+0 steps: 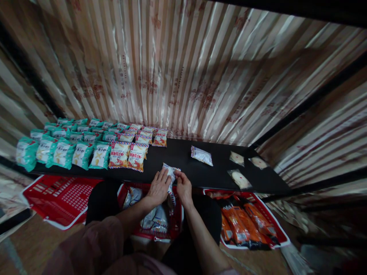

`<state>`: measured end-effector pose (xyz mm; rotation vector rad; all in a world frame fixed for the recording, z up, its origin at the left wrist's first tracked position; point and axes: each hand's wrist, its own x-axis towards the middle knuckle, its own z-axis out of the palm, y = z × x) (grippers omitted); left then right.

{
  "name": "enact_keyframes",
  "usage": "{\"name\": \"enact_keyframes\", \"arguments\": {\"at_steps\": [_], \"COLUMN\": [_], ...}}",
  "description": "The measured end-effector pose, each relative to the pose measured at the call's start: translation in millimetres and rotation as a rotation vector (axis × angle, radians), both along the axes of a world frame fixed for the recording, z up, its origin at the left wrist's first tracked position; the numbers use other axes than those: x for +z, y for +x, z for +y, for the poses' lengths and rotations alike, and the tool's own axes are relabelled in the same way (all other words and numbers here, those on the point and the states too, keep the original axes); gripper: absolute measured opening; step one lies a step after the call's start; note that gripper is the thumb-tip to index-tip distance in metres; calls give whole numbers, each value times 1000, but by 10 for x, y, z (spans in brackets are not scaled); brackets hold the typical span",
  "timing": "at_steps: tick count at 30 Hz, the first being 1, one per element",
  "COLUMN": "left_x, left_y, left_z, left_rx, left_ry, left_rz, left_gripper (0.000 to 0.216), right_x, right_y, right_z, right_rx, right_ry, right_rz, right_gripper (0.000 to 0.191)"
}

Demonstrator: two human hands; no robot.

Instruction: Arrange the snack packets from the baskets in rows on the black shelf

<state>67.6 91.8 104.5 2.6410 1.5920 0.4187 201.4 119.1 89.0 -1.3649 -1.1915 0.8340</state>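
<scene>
A white snack bag (pixel 171 172) with a striped edge lies at the table's front edge between my hands. My left hand (pixel 159 186) is on the bag's left side, its fingers across the top and its thumb side hidden from clear view. With fingertips and thumb pinched together, my right hand (pixel 184 187) grips the bag's right edge. Farther right on the table is another white snack bag (pixel 202 155) with striped ends. To the left stand red-and-white snack bags (pixel 135 156), several of them in rows beside teal-and-white snack bags (pixel 62 153).
Three clear packets (pixel 241 179) with pale contents lie on the right of the narrow black table (pixel 183 151). Below, a red basket (pixel 181 221) holds white bags, another has orange packages (pixel 235 223), and a red basket (pixel 71 198) sits left. A striped curtain (pixel 172 68) hangs behind.
</scene>
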Motion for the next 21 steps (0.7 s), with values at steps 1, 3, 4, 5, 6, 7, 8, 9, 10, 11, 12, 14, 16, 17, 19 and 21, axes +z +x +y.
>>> {"name": "enact_keyframes", "arguments": {"at_steps": [1, 3, 4, 5, 6, 7, 8, 9, 10, 11, 12, 14, 16, 17, 19, 21], "left_x": [-4, -23, -37, -53, -69, -84, -96, -104, -109, -112, -114, -118, -124, -125, -111, -67], "left_y": [-20, -66, -93, -122, -152, -183, -215, -246, -275, -300, -322, -351, -365, -369, -377, -393], "left_z": [-4, -10, -12, -14, -16, -17, -17, -17, -16, -14, -12, -7, -3, -2, -5, -11], "left_rx": [-9, -22, -24, -24, -22, -23, -27, -38, -54, -72, -90, -122, -145, -157, -177, -193], "left_ry": [1, 9, 16, 22, 27, 30, 31, 30, 28, 25, 24, 33, 58, 69, 80, 70], "left_rz": [-13, -37, -47, -55, -63, -70, -78, -88, -100, -117, -140, -200, -256, -274, -288, -282], "left_gripper": [55, 56, 57, 57, 58, 59, 60, 61, 61, 61, 60, 59, 56, 54, 52, 53], "right_x": [-5, -17, -24, -31, -36, -39, -39, -34, -26, -13, 3, 46, 97, 123, 172, 216], "right_y": [24, 68, 87, 105, 121, 136, 148, 157, 165, 169, 171, 169, 165, 163, 161, 162], "right_z": [-23, -74, -101, -127, -153, -176, -196, -211, -222, -228, -230, -227, -222, -222, -228, -246], "right_rx": [29, 121, 175, 230, 275, 310, 334, 350, 362, 368, 370, 364, 357, 359, 369, 381], "right_ry": [58, 182, 232, 269, 297, 317, 330, 340, 349, 357, 366, 386, 410, 423, 445, 449], "right_rz": [-141, -375, -469, -551, -623, -684, -735, -776, -810, -838, -861, -896, -916, -921, -920, -914], "right_gripper": [31, 42, 48, 54, 58, 62, 64, 65, 65, 63, 60, 54, 49, 49, 48, 48]}}
